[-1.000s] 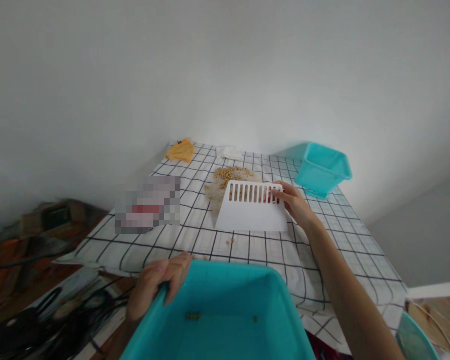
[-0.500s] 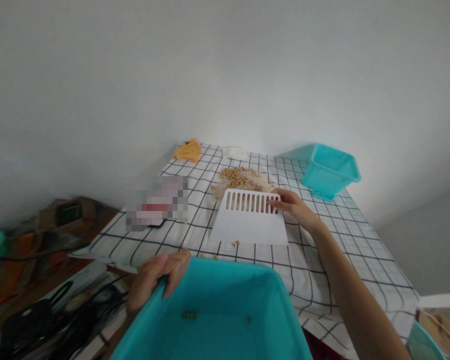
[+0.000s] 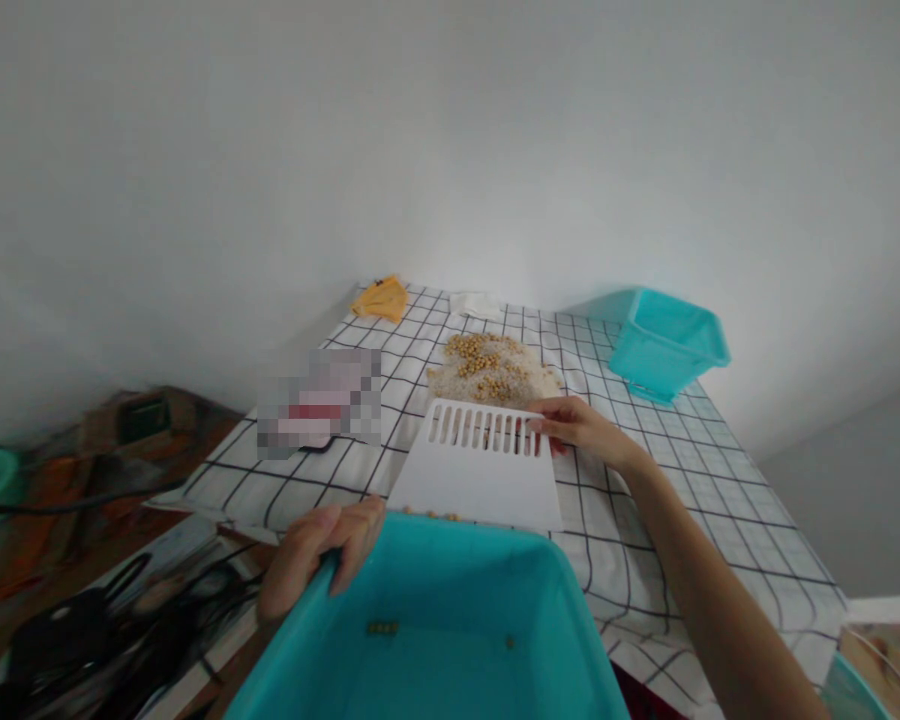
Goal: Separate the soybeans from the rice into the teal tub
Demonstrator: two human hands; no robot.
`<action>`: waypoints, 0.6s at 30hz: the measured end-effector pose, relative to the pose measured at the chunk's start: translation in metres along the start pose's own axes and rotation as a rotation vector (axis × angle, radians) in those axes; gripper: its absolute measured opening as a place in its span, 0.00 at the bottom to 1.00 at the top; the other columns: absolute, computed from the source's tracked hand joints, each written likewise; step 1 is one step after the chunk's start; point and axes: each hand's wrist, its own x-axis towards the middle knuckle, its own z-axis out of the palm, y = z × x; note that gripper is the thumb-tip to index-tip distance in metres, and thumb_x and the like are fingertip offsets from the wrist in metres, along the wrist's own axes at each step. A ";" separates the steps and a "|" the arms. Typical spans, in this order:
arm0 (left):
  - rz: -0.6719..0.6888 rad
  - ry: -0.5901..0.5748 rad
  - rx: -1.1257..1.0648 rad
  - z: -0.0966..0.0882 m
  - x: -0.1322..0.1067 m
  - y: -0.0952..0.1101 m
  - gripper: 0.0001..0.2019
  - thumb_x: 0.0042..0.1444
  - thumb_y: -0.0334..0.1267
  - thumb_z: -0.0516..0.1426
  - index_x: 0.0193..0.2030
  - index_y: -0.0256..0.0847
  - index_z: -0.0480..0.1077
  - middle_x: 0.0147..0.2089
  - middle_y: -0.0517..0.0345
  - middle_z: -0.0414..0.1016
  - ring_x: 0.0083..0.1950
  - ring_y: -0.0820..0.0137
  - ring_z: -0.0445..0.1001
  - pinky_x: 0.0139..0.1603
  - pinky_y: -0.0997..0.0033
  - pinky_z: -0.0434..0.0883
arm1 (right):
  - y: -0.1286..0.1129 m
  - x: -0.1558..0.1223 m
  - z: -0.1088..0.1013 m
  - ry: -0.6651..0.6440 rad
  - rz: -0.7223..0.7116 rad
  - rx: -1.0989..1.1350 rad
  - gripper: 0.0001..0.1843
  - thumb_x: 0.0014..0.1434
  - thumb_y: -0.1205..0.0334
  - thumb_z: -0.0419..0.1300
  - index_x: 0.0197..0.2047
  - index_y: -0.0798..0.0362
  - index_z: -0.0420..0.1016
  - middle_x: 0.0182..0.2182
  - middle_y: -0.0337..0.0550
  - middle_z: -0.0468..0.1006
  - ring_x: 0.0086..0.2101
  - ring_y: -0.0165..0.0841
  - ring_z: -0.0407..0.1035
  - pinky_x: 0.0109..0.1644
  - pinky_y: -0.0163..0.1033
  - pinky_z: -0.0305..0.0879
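Note:
My left hand (image 3: 322,555) grips the left rim of a teal plastic bin (image 3: 457,600), which sits at the table's front edge with a few small beans on its floor. In my right hand (image 3: 574,430) is a white slotted scraper (image 3: 476,480), held at its far right corner. The scraper's wide near edge lies close to the bin's far rim, with several soybeans along it. Just beyond the slots spreads a pile of rice (image 3: 517,385) with yellow soybeans (image 3: 480,355) scattered on top. Some right fingers are hidden behind the scraper.
A smaller teal basket (image 3: 667,345) stands at the right rear. Toward the back lie a yellow cloth-like item (image 3: 381,299) and a white tissue (image 3: 474,305). A pixelated object (image 3: 319,405) lies on the left of the checked tablecloth (image 3: 645,450). Black cables and bags (image 3: 105,640) clutter the lower left.
My right hand has drawn the scraper toward me, away from the pile and up near the bin's rim. More of the pile shows. My left hand stays on the bin.

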 end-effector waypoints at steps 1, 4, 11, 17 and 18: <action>-0.001 -0.017 0.005 0.000 0.000 0.000 0.32 0.73 0.46 0.38 0.16 0.42 0.59 0.16 0.58 0.62 0.22 0.66 0.60 0.37 0.59 0.65 | 0.001 0.000 0.000 -0.008 0.010 0.013 0.17 0.59 0.47 0.66 0.37 0.54 0.84 0.24 0.38 0.77 0.20 0.25 0.63 0.22 0.30 0.60; 0.009 -0.017 -0.022 0.002 0.000 0.002 0.31 0.73 0.45 0.38 0.17 0.42 0.59 0.17 0.59 0.61 0.22 0.67 0.59 0.35 0.60 0.64 | 0.001 0.000 0.002 -0.028 0.013 0.054 0.17 0.59 0.48 0.66 0.38 0.54 0.85 0.24 0.38 0.77 0.19 0.24 0.61 0.20 0.29 0.57; -0.003 -0.045 -0.033 0.002 0.001 0.005 0.32 0.74 0.45 0.38 0.17 0.42 0.60 0.18 0.59 0.63 0.24 0.67 0.62 0.39 0.60 0.66 | -0.002 -0.004 -0.003 -0.004 -0.020 0.109 0.16 0.59 0.49 0.65 0.38 0.54 0.84 0.24 0.39 0.78 0.19 0.24 0.60 0.19 0.29 0.53; -0.001 -0.006 -0.020 0.002 -0.002 0.001 0.32 0.74 0.45 0.38 0.16 0.42 0.58 0.16 0.59 0.62 0.22 0.67 0.61 0.41 0.59 0.67 | 0.001 -0.005 -0.010 0.115 -0.038 0.139 0.14 0.58 0.50 0.66 0.33 0.53 0.82 0.22 0.36 0.74 0.20 0.25 0.61 0.20 0.31 0.54; 0.002 0.007 -0.031 0.003 -0.003 0.001 0.32 0.74 0.45 0.38 0.16 0.42 0.59 0.16 0.59 0.62 0.22 0.67 0.61 0.42 0.58 0.67 | 0.002 -0.005 -0.011 0.137 -0.044 0.142 0.14 0.58 0.50 0.67 0.32 0.53 0.81 0.22 0.36 0.74 0.20 0.25 0.61 0.21 0.31 0.55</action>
